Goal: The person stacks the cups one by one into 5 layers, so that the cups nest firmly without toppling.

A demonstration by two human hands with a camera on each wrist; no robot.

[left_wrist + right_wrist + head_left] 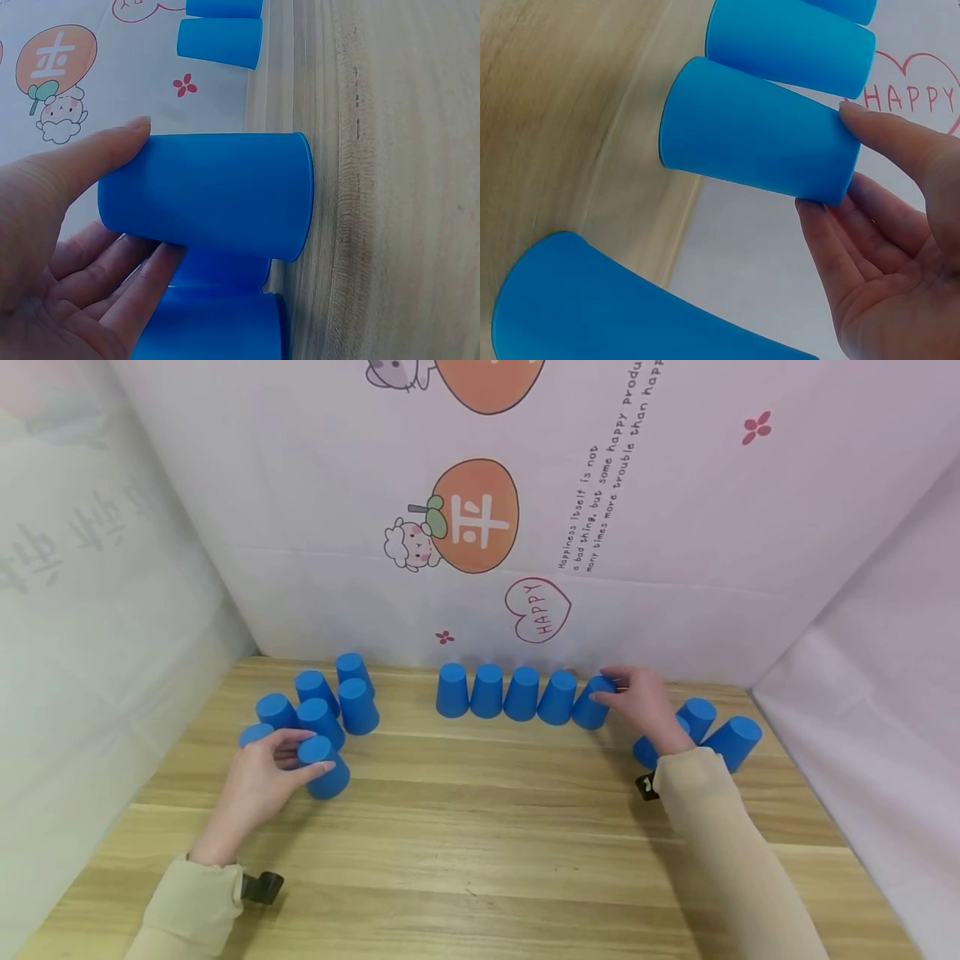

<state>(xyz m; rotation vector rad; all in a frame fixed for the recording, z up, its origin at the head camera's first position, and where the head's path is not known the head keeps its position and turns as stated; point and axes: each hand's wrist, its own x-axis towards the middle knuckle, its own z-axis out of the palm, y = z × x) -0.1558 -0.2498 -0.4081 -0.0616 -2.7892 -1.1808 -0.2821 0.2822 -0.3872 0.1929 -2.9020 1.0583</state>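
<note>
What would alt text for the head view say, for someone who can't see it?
A person's left hand holds an upside-down blue cup and the right hand holds the end cup in a row of five; more cups stand on a wood-grain table before a printed white backdrop.

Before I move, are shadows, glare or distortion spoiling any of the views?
Head: bright, fairly even light, with a soft shadow on the table beside the right sleeve; left wrist: the cup in the left hand shows clear edges and no harsh glare; right wrist: the lower-left cup looks stretched, and the frame edge cuts it off.
</note>
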